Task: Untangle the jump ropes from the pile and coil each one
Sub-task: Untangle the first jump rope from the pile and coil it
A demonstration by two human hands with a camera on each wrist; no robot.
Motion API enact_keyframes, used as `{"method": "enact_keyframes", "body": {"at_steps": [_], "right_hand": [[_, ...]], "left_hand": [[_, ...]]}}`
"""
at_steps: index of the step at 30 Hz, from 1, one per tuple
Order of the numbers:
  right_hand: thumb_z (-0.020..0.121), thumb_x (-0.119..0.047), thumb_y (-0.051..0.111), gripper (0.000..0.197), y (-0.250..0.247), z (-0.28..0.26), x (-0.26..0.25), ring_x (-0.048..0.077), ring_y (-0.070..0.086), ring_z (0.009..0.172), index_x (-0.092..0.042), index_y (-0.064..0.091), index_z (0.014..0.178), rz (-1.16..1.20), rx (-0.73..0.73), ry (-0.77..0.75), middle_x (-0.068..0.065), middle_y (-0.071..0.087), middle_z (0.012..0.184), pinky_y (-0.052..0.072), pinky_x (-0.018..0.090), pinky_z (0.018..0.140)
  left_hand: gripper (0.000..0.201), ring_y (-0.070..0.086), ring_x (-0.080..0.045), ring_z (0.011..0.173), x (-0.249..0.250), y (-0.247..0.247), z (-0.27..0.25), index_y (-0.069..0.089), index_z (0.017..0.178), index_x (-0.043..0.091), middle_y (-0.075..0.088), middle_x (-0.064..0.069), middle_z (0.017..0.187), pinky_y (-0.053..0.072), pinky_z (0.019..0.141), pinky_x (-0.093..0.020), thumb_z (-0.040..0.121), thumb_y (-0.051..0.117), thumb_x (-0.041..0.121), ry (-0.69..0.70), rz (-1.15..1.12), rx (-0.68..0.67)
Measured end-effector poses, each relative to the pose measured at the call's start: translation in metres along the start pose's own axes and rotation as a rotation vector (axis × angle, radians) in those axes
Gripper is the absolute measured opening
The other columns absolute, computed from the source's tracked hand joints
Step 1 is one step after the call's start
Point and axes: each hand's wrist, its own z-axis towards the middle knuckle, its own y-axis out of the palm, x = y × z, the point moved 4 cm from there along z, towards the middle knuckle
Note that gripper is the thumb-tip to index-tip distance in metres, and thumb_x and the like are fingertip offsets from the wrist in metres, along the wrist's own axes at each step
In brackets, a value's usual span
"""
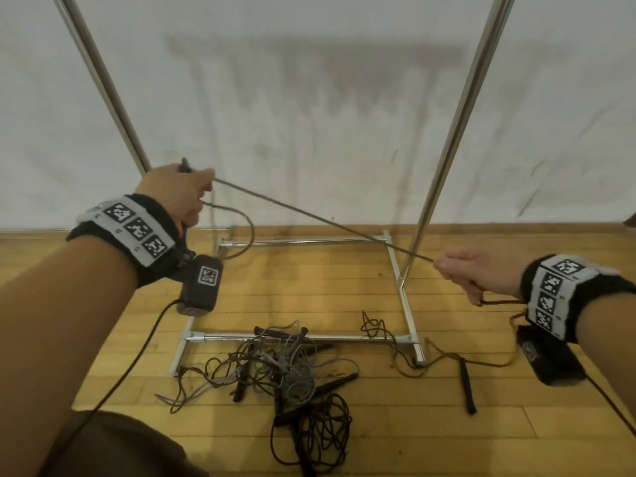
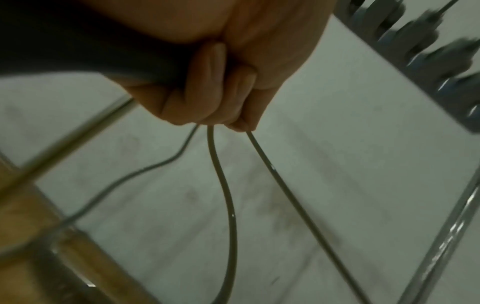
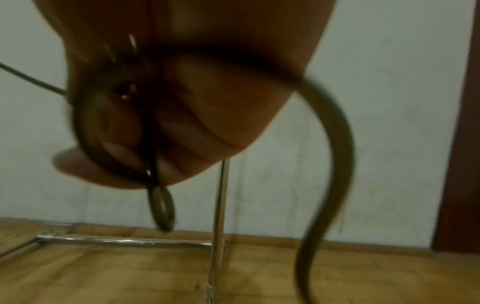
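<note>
A thin brown jump rope [image 1: 320, 219] runs taut between my two raised hands. My left hand [image 1: 179, 192] grips its black handle together with a hanging loop of the rope [image 2: 228, 205], fingers [image 2: 207, 86] curled tight. My right hand [image 1: 464, 270] pinches the rope's other stretch, and a slack length [image 3: 335, 156] trails from it down toward the floor. On the wooden floor below lies the tangled pile [image 1: 285, 366] of grey, brown and black ropes with several black handles. One loose black handle [image 1: 468, 387] lies to the pile's right, on a brown cord.
A chrome garment rack stands ahead: two slanted uprights [image 1: 444, 160] and a floor base frame [image 1: 299, 337] that the pile partly overlaps. A white wall [image 1: 309, 98] is close behind. A dark door edge [image 3: 462, 144] is at the right. My knee [image 1: 113, 445] shows bottom left.
</note>
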Motion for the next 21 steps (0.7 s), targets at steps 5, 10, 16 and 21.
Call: {"method": "enact_keyframes", "body": {"at_steps": [5, 10, 16, 21], "right_hand": [[0.106, -0.045, 0.044, 0.037, 0.009, 0.006, 0.021, 0.016, 0.062, 0.069, -0.017, 0.062, 0.089, -0.217, 0.012, 0.126, 0.003, 0.066, 0.078, 0.054, 0.035, 0.074], [0.106, -0.044, 0.043, 0.034, 0.010, 0.013, -0.053, 0.012, 0.061, 0.068, -0.024, 0.064, 0.088, -0.201, 0.130, -0.064, -0.007, 0.063, 0.076, 0.044, 0.027, 0.062], [0.102, -0.043, 0.050, 0.029, 0.019, 0.002, -0.138, 0.008, 0.067, 0.054, -0.027, 0.069, 0.087, 0.061, 0.167, -0.295, -0.007, 0.067, 0.073, 0.051, 0.030, 0.061], [0.102, -0.038, 0.055, 0.030, 0.018, -0.001, -0.143, 0.021, 0.047, 0.054, -0.017, 0.070, 0.086, 0.252, 0.114, -0.323, 0.000, 0.049, 0.061, 0.043, 0.033, 0.054]], "left_hand": [[0.024, 0.051, -0.011, 0.050, -0.030, -0.029, 0.011, 0.067, 0.087, 0.021, 0.064, 0.002, 0.075, 0.041, 0.043, -0.025, 0.099, 0.067, 0.041, -0.039, 0.293, 0.118], [0.026, 0.066, -0.015, 0.058, -0.024, 0.024, -0.025, 0.072, 0.122, 0.046, 0.079, 0.006, 0.094, 0.052, 0.050, -0.030, 0.097, 0.069, 0.046, 0.129, 0.396, -0.169], [0.032, 0.058, -0.014, 0.054, -0.001, 0.111, -0.096, 0.071, 0.126, 0.048, 0.076, 0.011, 0.119, 0.047, 0.045, -0.024, 0.095, 0.067, 0.048, 0.213, 0.165, -0.782], [0.032, 0.037, -0.011, 0.044, 0.006, 0.118, -0.095, 0.079, 0.090, 0.028, 0.051, 0.009, 0.058, 0.031, 0.042, -0.023, 0.075, 0.077, 0.056, 0.231, 0.191, -0.751]]}}
